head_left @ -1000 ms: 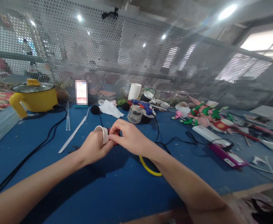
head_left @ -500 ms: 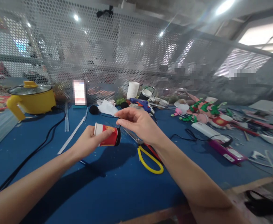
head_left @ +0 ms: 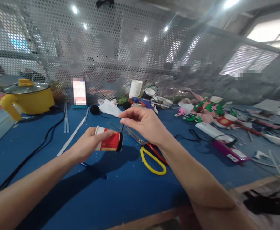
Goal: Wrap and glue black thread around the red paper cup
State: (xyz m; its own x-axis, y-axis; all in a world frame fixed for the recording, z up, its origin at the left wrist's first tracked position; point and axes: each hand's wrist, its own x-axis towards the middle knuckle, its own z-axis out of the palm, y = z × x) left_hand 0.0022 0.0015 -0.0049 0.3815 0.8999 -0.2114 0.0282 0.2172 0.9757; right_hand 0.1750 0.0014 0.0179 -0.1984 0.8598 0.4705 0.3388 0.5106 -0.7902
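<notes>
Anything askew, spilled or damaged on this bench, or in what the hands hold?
Nothing looks damaged. The red paper cup lies on its side in the left hand, a thin dark thread running from its base to the pinched fingers of the right hand. Pale crumbs speckle the blue table, and the scissors lie open.

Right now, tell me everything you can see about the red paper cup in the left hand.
The red paper cup looks like thin paper, red with a white band near its rim and small yellow markings. It lies on its side above the blue table, rim toward the left, dark base toward the right. The left hand grips it, thumb across the top. A thin dark thread runs from its base up to the right hand.
</notes>
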